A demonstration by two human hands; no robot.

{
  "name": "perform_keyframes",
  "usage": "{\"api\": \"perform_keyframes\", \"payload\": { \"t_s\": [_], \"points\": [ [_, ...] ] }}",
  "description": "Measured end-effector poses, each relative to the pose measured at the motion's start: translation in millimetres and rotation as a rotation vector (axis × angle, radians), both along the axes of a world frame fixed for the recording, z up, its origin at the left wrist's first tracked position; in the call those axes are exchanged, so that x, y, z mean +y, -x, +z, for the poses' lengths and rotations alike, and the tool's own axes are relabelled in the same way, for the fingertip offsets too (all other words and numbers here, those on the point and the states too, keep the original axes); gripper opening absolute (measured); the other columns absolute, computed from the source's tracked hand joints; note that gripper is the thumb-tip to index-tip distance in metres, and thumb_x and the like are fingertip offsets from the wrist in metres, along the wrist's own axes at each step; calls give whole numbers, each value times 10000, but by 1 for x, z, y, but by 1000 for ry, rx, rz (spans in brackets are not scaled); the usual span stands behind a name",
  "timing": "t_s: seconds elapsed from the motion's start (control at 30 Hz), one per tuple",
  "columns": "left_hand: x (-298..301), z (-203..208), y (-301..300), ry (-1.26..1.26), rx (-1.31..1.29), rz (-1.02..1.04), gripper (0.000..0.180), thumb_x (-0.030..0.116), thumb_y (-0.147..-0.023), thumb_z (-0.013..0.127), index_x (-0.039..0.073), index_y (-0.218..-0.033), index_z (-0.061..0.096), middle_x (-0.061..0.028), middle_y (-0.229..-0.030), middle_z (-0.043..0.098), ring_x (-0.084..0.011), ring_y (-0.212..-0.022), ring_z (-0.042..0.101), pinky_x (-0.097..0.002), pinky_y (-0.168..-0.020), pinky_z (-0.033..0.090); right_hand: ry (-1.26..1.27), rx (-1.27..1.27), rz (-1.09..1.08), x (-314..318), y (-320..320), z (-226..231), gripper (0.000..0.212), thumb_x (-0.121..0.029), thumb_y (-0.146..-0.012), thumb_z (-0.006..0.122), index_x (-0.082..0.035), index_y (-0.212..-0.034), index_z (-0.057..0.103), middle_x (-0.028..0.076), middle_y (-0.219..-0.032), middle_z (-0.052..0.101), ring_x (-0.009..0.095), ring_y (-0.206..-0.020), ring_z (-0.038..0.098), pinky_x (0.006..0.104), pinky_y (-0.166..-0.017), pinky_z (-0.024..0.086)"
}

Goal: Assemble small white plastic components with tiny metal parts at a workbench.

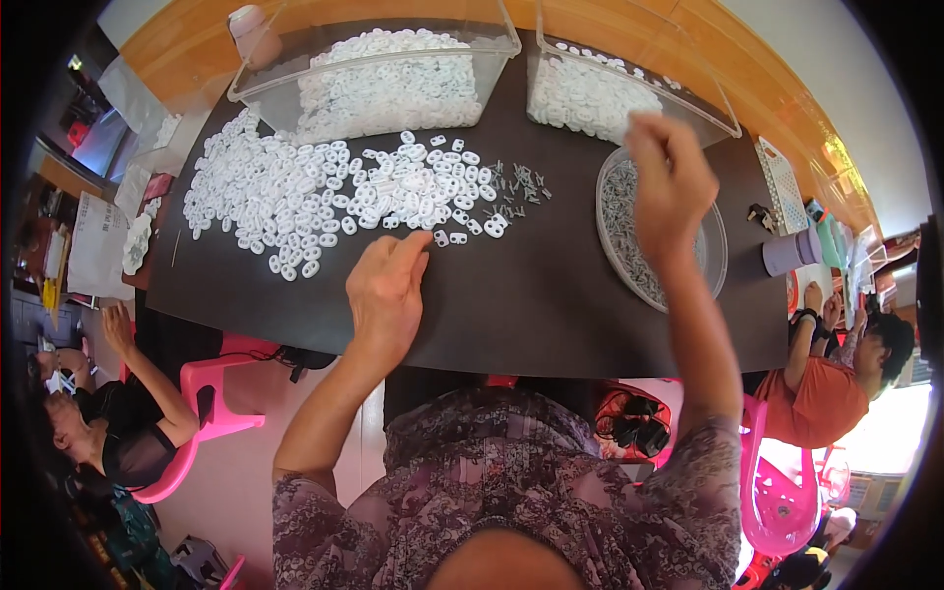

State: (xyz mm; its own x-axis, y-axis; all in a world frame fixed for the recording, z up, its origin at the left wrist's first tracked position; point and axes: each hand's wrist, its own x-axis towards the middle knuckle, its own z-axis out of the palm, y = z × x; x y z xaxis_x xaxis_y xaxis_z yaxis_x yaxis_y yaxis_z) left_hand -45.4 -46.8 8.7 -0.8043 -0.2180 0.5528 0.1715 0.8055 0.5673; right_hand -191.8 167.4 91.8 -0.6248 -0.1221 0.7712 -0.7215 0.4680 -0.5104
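My left hand [386,290] rests low over the dark table [531,315], its fingers drawn together. Its fingertips reach the near edge of a spread of small white oval plastic pieces with two holes [418,192]; whatever they may pinch is hidden. To the right, my right hand [674,182] is raised, curled and slightly blurred, above the far side of a round clear tub [603,202] full of small metal screws [624,236]. What lies in its fingers, if anything, cannot be made out. A few loose screws [521,185] lie between the white pieces and the tub.
A larger heap of white pieces [261,182] spreads at left. Two clear bins, one left [265,90] and one right [700,116], hold more at the back. A lidded cup [790,253] stands far right. One person [128,413] sits left, another [826,393] right.
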Motion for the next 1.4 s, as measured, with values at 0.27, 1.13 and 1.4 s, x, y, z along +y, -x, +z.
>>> {"api": "perform_keyframes", "payload": {
  "t_s": [0.27, 1.13, 1.4],
  "points": [
    [-1, -8, 25, 357, -20, -83, 210, -9, -654, 609, 59, -852, 628, -92, -725, 499, -265, -684, 529, -363, -543, 442, -390, 201, -248, 15, 131, 30, 130, -122, -794, 617, -57, -897, 664, 128, -818, 661, 241, -772, 636, 328, -692, 482],
    [-8, -1, 20, 387, -196, -126, 156, 75, -720, 670, 26, -792, 541, -115, -783, 527, -286, -749, 571, -393, -592, 467, -538, -30, 301, -22, -20, -82, 133, -44, -681, 684, -87, -803, 654, 71, -717, 561, 274, -735, 535, 370, -633, 443],
    [-14, -1, 19, 308, -238, -138, 179, 78, -709, 681, 20, -786, 531, -118, -772, 537, -288, -744, 575, -396, -600, 458, -501, -9, 245, -25, -24, -79, 185, -1, -661, 694, -107, -807, 651, 62, -687, 526, 261, -677, 509, 365, -586, 421]
  ]
}}
